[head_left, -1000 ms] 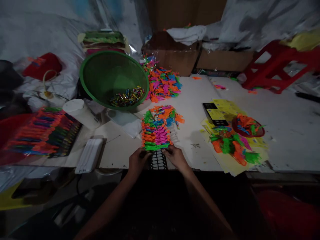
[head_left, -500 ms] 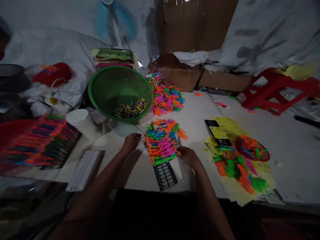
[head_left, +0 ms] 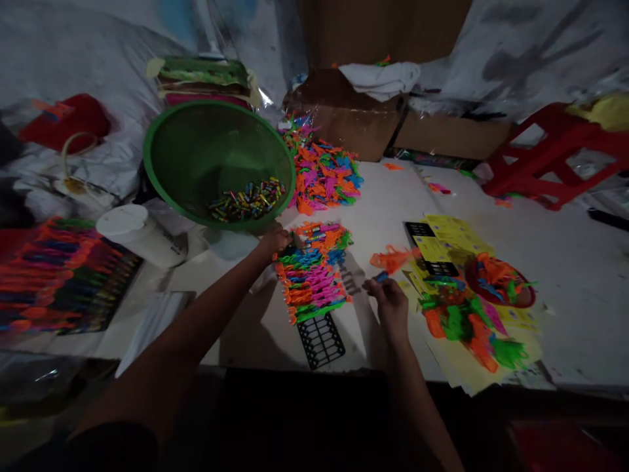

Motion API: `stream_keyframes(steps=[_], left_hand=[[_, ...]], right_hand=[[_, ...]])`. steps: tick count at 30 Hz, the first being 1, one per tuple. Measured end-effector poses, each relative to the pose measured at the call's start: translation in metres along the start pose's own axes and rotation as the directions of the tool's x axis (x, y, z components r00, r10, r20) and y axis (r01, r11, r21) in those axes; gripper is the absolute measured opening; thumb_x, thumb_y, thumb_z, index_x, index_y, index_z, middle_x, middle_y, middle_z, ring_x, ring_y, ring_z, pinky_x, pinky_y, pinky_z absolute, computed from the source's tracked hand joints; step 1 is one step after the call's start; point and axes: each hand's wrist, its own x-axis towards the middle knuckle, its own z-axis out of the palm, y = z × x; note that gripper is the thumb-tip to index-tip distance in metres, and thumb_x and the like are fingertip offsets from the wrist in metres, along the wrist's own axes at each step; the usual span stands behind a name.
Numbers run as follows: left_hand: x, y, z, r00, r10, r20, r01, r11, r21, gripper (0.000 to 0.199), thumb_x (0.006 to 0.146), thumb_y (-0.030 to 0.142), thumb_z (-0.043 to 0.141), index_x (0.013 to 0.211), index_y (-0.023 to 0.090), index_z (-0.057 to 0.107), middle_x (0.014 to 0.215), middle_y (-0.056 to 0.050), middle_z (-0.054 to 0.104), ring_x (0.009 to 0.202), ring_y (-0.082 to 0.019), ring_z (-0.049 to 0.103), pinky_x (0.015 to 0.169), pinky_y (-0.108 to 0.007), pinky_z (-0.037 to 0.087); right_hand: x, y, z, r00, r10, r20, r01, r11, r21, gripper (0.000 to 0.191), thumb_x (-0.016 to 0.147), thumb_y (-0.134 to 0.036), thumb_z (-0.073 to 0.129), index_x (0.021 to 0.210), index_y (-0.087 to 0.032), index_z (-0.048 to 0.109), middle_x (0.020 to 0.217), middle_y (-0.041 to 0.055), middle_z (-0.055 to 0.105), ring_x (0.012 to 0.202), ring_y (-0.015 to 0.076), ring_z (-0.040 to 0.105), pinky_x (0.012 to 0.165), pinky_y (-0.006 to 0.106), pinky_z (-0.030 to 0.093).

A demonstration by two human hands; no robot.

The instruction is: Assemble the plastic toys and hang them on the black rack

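A black grid rack (head_left: pixel 322 341) lies at the table's near middle, its upper part covered by rows of orange, pink, blue and green plastic pieces (head_left: pixel 314 282). My left hand (head_left: pixel 275 241) is closed at the rack's upper left corner, beside the green basin; what its fingers hold is too small to make out. To the right of the rack, my right hand (head_left: pixel 388 298) pinches a small blue piece (head_left: pixel 381 276). Orange plastic pieces (head_left: pixel 392 258) are just beyond its fingertips; whether they are joined to the blue piece is unclear.
A green basin (head_left: pixel 221 167) holds small multicoloured tubes. Behind the rack is a colourful heap (head_left: pixel 327 177). Yellow cards (head_left: pixel 457 242), a red bowl (head_left: pixel 528 298) and loose pieces lie right. A white cup (head_left: pixel 142 236) and a filled rack (head_left: pixel 69 278) stand left.
My left hand has moved up to the rack's upper left corner. My right hand has moved away from the rack to the right and now has a blue piece. The view has shifted slightly.
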Motion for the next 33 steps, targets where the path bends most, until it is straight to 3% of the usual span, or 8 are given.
stream_keyframes(steps=[4,7,11,15,18,23,29,33], left_hand=[[-0.011,0.002,-0.014,0.988,-0.071,-0.138,0.05,0.988,-0.147,0.013,0.075,0.011,0.052,0.086,0.008,0.059,0.085,-0.003,0.059,0.098,-0.016,0.052,0.089,-0.027,0.039],[-0.035,0.003,-0.034,0.895,-0.277,-0.35,0.143,0.921,-0.363,0.018,0.068,0.01,0.063,0.085,0.011,0.059,0.078,-0.001,0.06,0.082,-0.014,0.057,0.083,-0.03,0.044],[-0.117,0.018,-0.047,0.753,-0.468,-0.463,0.178,0.822,-0.54,0.019,0.077,0.027,0.056,0.088,0.012,0.056,0.072,-0.001,0.06,0.062,-0.011,0.059,0.062,-0.025,0.05],[-0.214,0.057,-0.026,0.678,-0.578,-0.454,0.109,0.689,-0.716,0.014,0.069,0.027,0.062,0.078,0.015,0.06,0.077,-0.001,0.065,0.076,-0.014,0.061,0.072,-0.027,0.051],[-0.248,0.085,0.006,0.706,-0.625,-0.335,0.149,0.592,-0.792,0.013,0.066,0.024,0.061,0.076,0.016,0.062,0.076,-0.002,0.067,0.073,-0.016,0.062,0.07,-0.029,0.051],[-0.233,0.1,0.047,0.811,-0.555,-0.186,0.211,0.573,-0.792,0.013,0.065,0.027,0.059,0.072,0.018,0.064,0.073,-0.004,0.068,0.067,-0.018,0.063,0.064,-0.029,0.051],[-0.213,0.098,0.045,0.824,-0.519,-0.227,0.304,0.743,-0.596,0.015,0.066,0.033,0.065,0.064,0.019,0.063,0.064,0.0,0.067,0.059,-0.014,0.061,0.059,-0.023,0.048],[-0.212,0.099,0.043,0.821,-0.511,-0.254,0.322,0.783,-0.532,0.013,0.066,0.032,0.066,0.062,0.019,0.063,0.063,0.0,0.067,0.059,-0.014,0.062,0.058,-0.022,0.047]], right_hand=[[-0.06,0.009,0.011,0.981,-0.031,0.191,0.016,0.997,0.08,0.026,0.075,-0.044,0.054,0.082,-0.019,0.057,0.076,0.0042,0.067,0.071,0.0166,0.062,0.068,0.029,0.05],[-0.096,0.02,0.014,0.946,0.006,0.323,0.012,0.998,-0.054,0.026,0.079,-0.04,0.049,0.093,-0.02,0.058,0.085,0.0053,0.069,0.076,0.0187,0.064,0.069,0.03,0.051],[-0.126,0.028,0.008,0.921,0.005,0.389,0.053,0.989,-0.138,0.025,0.079,-0.038,0.05,0.097,-0.023,0.06,0.092,0.0049,0.069,0.084,0.0206,0.065,0.076,0.033,0.051],[-0.131,0.027,0.013,0.967,-0.023,0.254,0.056,0.991,-0.123,0.026,0.076,-0.04,0.054,0.092,-0.022,0.064,0.095,0.0055,0.068,0.092,0.0221,0.063,0.086,0.038,0.048],[-0.123,0.025,0.027,0.969,-0.059,0.239,0.077,0.995,-0.068,0.028,0.076,-0.04,0.054,0.095,-0.022,0.065,0.099,0.0042,0.067,0.097,0.021,0.06,0.089,0.037,0.046],[-0.108,0.021,0.043,0.955,-0.076,0.287,0.135,0.972,-0.191,0.024,0.078,-0.037,0.051,0.091,-0.024,0.066,0.096,0.0025,0.068,0.096,0.021,0.061,0.088,0.037,0.046],[-0.101,0.014,0.041,0.903,-0.164,0.398,0.293,0.911,-0.29,0.026,0.08,-0.03,0.048,0.1,-0.023,0.064,0.107,0.0044,0.065,0.104,0.0211,0.056,0.093,0.037,0.043],[-0.099,0.01,0.041,0.866,-0.199,0.458,0.373,0.868,-0.327,0.029,0.082,-0.027,0.044,0.104,-0.021,0.062,0.108,0.0061,0.063,0.104,0.0206,0.055,0.092,0.036,0.043]])
